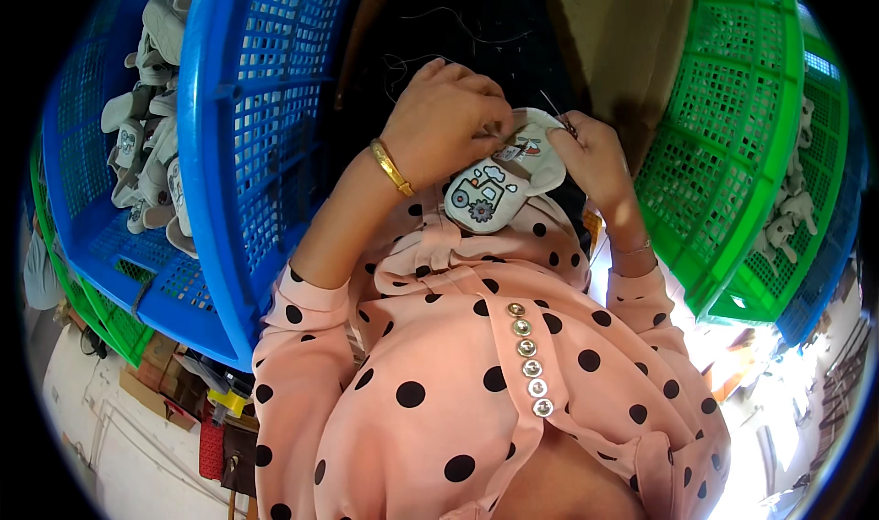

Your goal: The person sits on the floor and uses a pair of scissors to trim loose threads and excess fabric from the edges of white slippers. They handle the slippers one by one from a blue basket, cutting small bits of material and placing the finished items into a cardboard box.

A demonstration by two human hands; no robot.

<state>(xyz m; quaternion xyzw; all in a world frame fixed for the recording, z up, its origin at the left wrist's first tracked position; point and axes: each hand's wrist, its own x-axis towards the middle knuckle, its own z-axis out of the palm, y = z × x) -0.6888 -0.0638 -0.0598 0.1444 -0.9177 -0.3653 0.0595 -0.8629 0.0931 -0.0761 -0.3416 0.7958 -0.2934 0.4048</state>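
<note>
In front of my lap is a small off-white fabric shoe (485,195), baby-sized by its look, with a locomotive embroidered on its rounded toe. My left hand (449,113) bends over it from the left. Its fingers are curled and the fingertips pinch at the fabric near the shoe's opening. On the other side, my right hand (593,158) has its thumb against the shoe's rim. Between its fingers is a thin pointed metal tool (569,128) with a dark grip, its tip pointing up and away. The exact kind of tool is too small to tell.
A blue plastic basket (197,154) stands close on the left, with several similar off-white shoes (146,154) in it. Close on the right is a green basket (723,154), with more pale pieces (787,218) beyond its wall. Loose threads (467,30) lie on dark cloth ahead.
</note>
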